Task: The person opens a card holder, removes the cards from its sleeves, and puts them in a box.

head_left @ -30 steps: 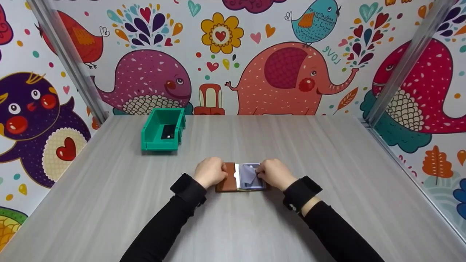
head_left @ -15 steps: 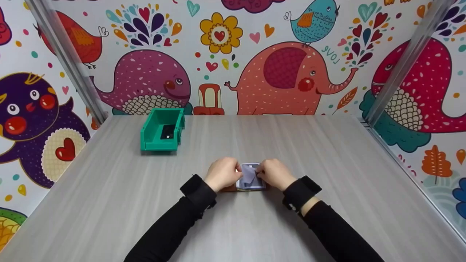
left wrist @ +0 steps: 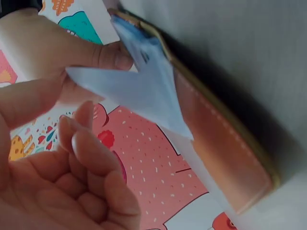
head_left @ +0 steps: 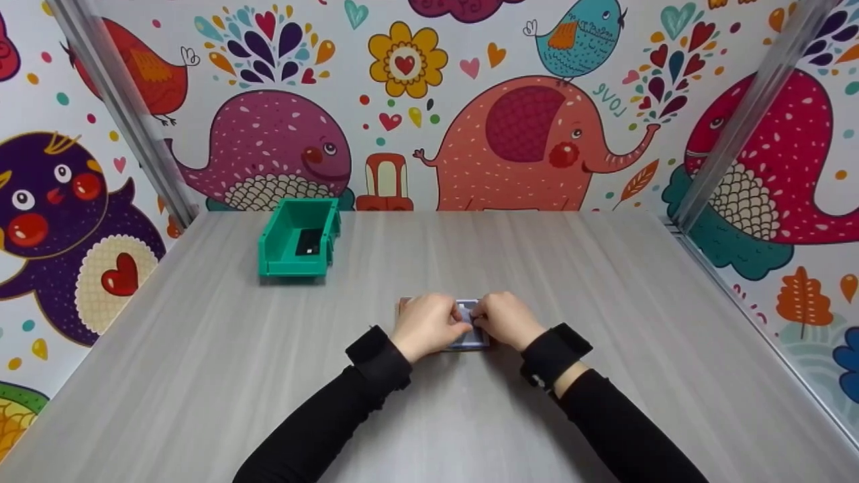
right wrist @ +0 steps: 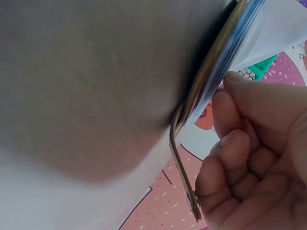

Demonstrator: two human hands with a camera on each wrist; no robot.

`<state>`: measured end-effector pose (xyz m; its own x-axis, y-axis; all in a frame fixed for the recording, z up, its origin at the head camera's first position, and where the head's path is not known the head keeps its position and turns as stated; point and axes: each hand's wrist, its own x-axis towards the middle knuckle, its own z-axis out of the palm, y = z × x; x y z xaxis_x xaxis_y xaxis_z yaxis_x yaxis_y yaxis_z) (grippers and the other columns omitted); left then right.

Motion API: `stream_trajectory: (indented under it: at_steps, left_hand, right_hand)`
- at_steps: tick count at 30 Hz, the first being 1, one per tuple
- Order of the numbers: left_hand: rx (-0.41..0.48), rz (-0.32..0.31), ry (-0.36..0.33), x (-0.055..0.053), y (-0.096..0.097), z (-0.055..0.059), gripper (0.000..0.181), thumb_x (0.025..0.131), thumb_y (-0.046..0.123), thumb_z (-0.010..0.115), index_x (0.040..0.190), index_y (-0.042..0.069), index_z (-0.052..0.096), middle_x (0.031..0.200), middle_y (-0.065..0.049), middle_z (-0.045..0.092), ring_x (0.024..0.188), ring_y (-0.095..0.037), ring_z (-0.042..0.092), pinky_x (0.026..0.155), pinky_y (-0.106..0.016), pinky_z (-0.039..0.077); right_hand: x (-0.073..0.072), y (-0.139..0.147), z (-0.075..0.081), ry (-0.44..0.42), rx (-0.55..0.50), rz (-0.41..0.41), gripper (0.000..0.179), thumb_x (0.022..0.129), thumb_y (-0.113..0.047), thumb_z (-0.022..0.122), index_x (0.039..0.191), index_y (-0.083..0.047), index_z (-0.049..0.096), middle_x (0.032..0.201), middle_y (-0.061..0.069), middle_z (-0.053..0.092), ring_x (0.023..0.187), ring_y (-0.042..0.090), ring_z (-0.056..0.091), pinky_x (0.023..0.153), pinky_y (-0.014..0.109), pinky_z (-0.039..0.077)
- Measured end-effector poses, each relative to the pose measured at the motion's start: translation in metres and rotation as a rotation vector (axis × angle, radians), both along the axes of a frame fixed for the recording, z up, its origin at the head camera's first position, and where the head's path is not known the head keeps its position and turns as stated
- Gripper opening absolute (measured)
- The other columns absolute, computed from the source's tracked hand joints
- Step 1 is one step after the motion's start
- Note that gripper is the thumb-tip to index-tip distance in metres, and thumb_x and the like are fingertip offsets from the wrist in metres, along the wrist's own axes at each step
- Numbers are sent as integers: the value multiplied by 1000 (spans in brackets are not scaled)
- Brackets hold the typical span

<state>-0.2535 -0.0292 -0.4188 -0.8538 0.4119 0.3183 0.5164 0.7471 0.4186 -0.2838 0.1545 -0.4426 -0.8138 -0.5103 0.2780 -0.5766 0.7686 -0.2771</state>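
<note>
A brown stitched card wallet (left wrist: 223, 139) lies spread on the table between both hands, with several thin clear sleeves (right wrist: 229, 62) inside. One translucent sleeve (left wrist: 136, 93) stands lifted, its pointed corner beside my left thumb. My left hand (head_left: 429, 325) reaches over the wallet's left half and covers most of it in the head view. In the left wrist view, its thumb and fingers (left wrist: 96, 153) stand apart, gripping nothing. My right hand (head_left: 507, 318) pinches the sleeve edge at the wallet's right side, thumb against the sleeves, other fingers (right wrist: 230, 153) curled.
A green bin (head_left: 294, 268) stands at the back left of the table, holding a small black item (head_left: 309, 241). Patterned walls with metal corner posts (head_left: 121, 107) bound the grey table (head_left: 570, 261).
My left hand has moved right, from the wallet's left cover to the raised sleeve, hiding more of the wallet in the head view. The right hand stays nearly still.
</note>
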Motion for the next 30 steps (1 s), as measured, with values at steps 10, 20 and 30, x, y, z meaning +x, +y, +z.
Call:
stream_trajectory:
  at_steps: [10,20,30]
  left_hand:
    - [-47,-32,90,2,8,-8,29,73,35,85,79,11,70,77,2,65,69,-17,60,67,-37,47]
    - [-162,2,157,1,12,-11,33,69,28,84,61,17,54,64,7,45,62,-15,47,58,-30,31]
    - [-183,14,174,1,11,-13,44,74,22,78,51,19,41,52,11,34,52,-13,41,56,-30,28]
  right_hand:
    - [1,0,0,-8,-6,-20,10,78,3,77,83,-5,78,80,8,72,72,25,66,67,39,54]
    - [0,0,0,-15,-13,-23,9,78,4,76,83,-3,77,81,8,72,73,25,67,67,38,53]
    - [-1,0,-1,-13,-14,-17,9,78,4,76,83,-3,77,82,7,73,73,23,66,67,38,53]
